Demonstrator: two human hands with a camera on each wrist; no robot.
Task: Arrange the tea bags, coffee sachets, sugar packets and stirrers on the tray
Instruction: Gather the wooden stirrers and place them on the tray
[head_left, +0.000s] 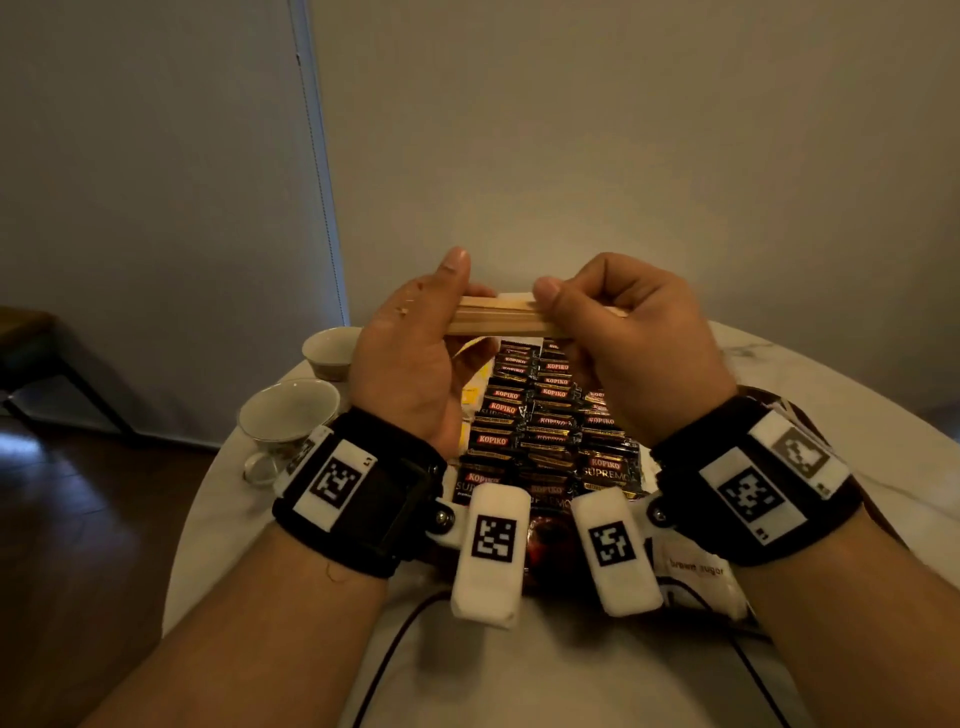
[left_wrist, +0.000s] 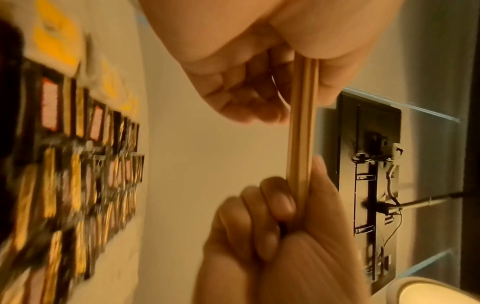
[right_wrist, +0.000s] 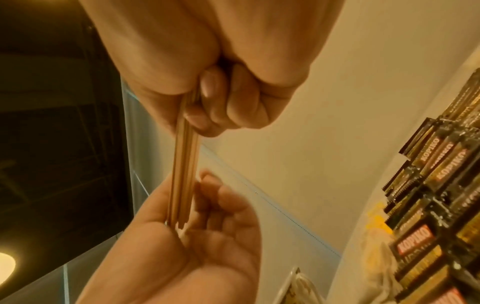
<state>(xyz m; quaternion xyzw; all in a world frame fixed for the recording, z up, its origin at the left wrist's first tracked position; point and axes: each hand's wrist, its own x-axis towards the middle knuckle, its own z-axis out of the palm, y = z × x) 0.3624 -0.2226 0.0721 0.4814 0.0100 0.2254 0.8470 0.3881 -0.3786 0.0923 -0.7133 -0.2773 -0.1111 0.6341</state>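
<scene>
A bundle of wooden stirrers (head_left: 498, 314) lies level in the air above the table, held at both ends. My left hand (head_left: 457, 306) holds its left end, thumb raised, the stick ends butting into the palm (right_wrist: 194, 226). My right hand (head_left: 561, 312) grips the right half, thumb on top and fingers curled under (right_wrist: 207, 92). Below the hands, rows of black Kopiko coffee sachets (head_left: 540, 415) lie side by side. Yellow tea bags (head_left: 470, 395) show at their left edge. A brown sugar packet (head_left: 696, 569) lies under my right wrist. I cannot make out the tray's edge.
Two empty pale cups (head_left: 288, 410) (head_left: 330, 348) stand at the left of the round white table (head_left: 831, 467). A black cable (head_left: 395, 649) runs over the near table edge. A plain wall is close behind the table. A dark bench (head_left: 31, 343) stands at far left.
</scene>
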